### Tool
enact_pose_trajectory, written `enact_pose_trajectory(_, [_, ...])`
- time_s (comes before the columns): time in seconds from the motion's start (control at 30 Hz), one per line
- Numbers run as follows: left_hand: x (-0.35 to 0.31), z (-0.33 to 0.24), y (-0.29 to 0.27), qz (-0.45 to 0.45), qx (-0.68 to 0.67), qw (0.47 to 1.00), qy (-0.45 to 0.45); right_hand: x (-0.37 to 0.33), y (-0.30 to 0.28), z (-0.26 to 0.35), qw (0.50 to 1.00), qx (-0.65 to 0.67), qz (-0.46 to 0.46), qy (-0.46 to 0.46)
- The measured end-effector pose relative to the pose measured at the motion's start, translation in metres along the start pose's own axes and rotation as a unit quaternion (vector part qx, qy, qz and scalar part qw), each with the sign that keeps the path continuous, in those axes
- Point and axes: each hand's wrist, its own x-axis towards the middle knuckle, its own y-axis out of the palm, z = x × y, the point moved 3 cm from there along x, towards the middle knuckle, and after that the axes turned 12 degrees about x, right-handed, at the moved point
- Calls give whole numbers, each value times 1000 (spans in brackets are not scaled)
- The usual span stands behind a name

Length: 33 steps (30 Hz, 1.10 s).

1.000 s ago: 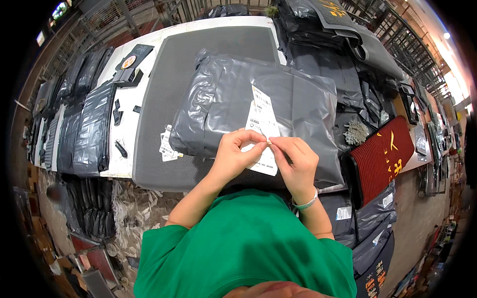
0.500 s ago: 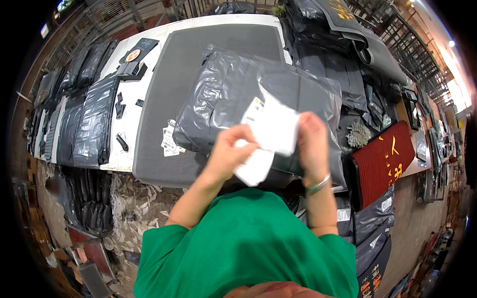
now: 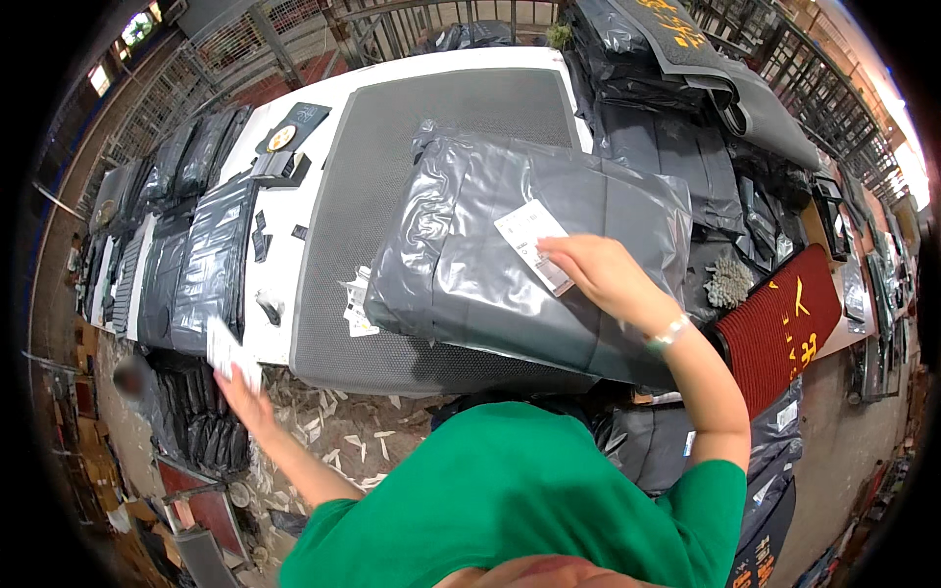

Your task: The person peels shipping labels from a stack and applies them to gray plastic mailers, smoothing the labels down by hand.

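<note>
A grey folded bundle in a clear plastic bag (image 3: pixel 470 230) lies in front of me on a flat grey mat. On its upper side sits a white printed shipping label (image 3: pixel 532 245). My right hand (image 3: pixel 603 274) rests on the label's right part, fingers stretched out and laid flat. Far to the left, past the mat's near corner, my left hand (image 3: pixel 245 397) holds a white paper slip (image 3: pixel 231 355) by its lower end; the slip is smeared by motion. Several more labels (image 3: pixel 359 306) lie on the mat by the bag's left end.
The grey mat (image 3: pixel 343 196) covers much of the white table (image 3: pixel 265 338). Black wrapped packages (image 3: pixel 211 265) stand at the left, with small black pieces beside them. At the right are a rolled red mat (image 3: pixel 774 333) and stacked dark packages (image 3: pixel 657 147). Paper scraps (image 3: pixel 358 446) litter the floor.
My hands have parted. The left swung out to the left with a white slip; the right went from holding paper to lying on the label, now flat on the bag.
</note>
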Motion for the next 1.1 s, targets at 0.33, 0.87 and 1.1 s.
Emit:
enact_pose_trajectory(0.33, [-55, -43, 282, 522, 139, 841, -38, -135, -51, -50, 928, -186, -149, 287])
enact_pose_trajectory(0.87, [-38, -318, 435, 298, -74, 839, 450, 133, -199, 68, 758, -246, -555, -237])
enact_pose_trajectory(1.1, [-15, -191, 460, 477, -188, 853, 97, 271, -207, 10, 896, -248, -324, -175])
